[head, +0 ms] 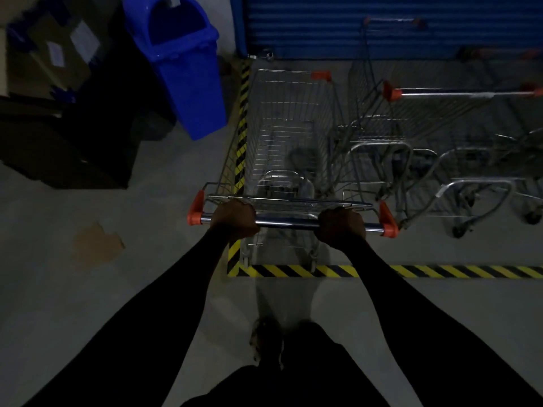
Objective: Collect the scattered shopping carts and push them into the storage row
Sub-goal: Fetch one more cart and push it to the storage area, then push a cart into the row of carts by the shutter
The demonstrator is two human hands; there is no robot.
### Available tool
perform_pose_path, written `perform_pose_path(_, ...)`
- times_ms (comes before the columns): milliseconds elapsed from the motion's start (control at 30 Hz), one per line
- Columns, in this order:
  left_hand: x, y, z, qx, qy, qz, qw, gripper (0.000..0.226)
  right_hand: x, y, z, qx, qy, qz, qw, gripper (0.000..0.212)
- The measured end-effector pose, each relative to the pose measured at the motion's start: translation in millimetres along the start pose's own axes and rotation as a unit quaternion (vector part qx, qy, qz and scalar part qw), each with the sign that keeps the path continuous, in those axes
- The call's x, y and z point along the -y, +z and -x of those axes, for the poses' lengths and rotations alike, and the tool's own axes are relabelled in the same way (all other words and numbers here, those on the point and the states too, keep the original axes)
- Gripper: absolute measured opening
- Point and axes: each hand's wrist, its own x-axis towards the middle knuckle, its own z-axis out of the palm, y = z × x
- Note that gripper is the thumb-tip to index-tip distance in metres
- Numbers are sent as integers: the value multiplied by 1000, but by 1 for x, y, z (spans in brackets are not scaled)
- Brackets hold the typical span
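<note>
A wire shopping cart (286,136) with orange handle ends stands straight ahead of me, inside a floor bay marked by yellow-black hazard tape (411,271). My left hand (235,218) grips the left part of its chrome handle bar (286,222), and my right hand (340,227) grips the right part. To the right, a second cart (458,136) with an orange-ended handle stands sideways in the bay. Another cart (379,69) stands behind it near the shutter.
A blue swing-lid bin (185,63) leans at the left of the bay. Cardboard boxes (55,51) and dark objects fill the far left. A blue roller shutter (382,22) closes off the back. Grey concrete floor lies around my feet (264,339).
</note>
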Motion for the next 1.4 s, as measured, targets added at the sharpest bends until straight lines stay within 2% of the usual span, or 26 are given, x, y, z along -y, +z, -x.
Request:
perform_pose_path(100,9,-11,-34,-8,-12,-5,1000,36,-8,-4,-38,11,4,-12,1000,34)
perform_pose_path(233,20,-22,-85,-8,-18,-57,998,44,-26,-11,-91,-8,-15,-26,1000,35)
perform_pose_path(433,19,-43,-146,-25,-25,-54,998,34,-54,-15,-154,-35,-5,-66,997,29)
perform_pose_path(533,21,-48,-173,-28,-29,-49,998,32,-66,-17,-181,-13,0,-82,997,30)
perform_pose_path(733,24,-50,-193,-36,-20,-57,998,37,-74,-15,-200,-16,-4,-94,995,28)
perform_pose_path(833,23,-45,-190,-51,-33,-36,997,33,-74,-15,-195,-45,-5,-106,993,26)
perform_pose_path(867,21,-42,-187,-62,-40,-32,997,32,-74,-13,-193,-62,-7,-99,993,27)
perform_pose_path(967,10,-34,-176,-100,-82,-19,991,31,-71,-8,-182,-107,3,-104,989,55)
perform_pose_path(1033,1,-28,-165,-124,-91,-25,988,46,-72,-3,-166,-116,7,-128,985,67)
perform_pose_path(1200,-28,-19,-143,-149,-3,-29,988,88,-77,22,-109,-110,37,-114,987,73)
perform_pose_path(1300,-57,-21,-137,-181,73,6,981,91,-86,25,-84,-76,66,-106,989,76)
perform_pose_path(1400,-92,-34,-139,-206,167,-17,964,92,-103,18,-55,-82,104,-125,983,77)
